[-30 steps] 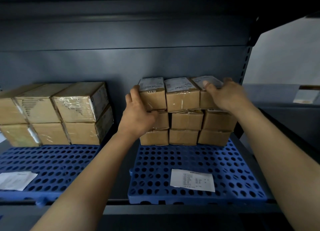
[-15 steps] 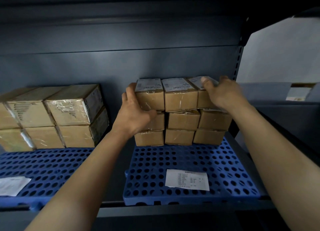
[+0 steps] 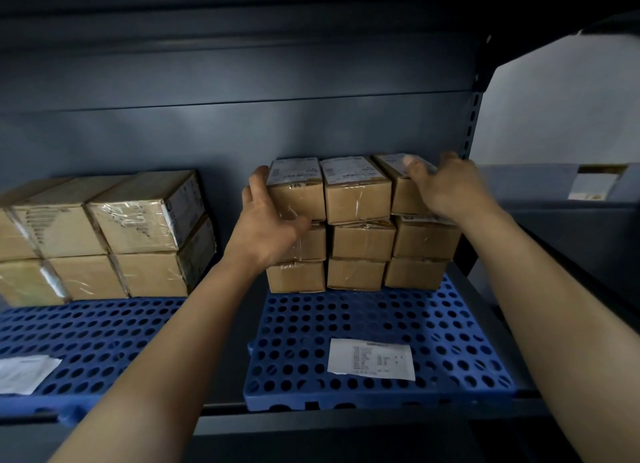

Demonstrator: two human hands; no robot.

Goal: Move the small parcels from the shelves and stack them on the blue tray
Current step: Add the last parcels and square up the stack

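Observation:
A block of small brown cardboard parcels [image 3: 358, 240], three wide and three high, stands at the back of a blue perforated tray [image 3: 433, 327] on the shelf. The top row carries white labels. My left hand [image 3: 268, 221] wraps around the left side of the top-left parcel [image 3: 298, 192], thumb on its front. My right hand [image 3: 446, 187] lies over the top-right parcel [image 3: 401, 192], fingers on its top and right side. Both hands press the top row from its two ends.
Larger taped cartons [image 3: 138, 234] sit stacked two high on a second blue tray [image 3: 86, 327] to the left. Paper slips [image 3: 372, 358] [image 3: 24, 372] lie on the trays. The dark shelf back and right upright [image 3: 472, 123] stand close behind the parcels.
The view has shifted so the shelf sits lower and further left in frame. Both hands keep their hold on the ends of the top row of parcels.

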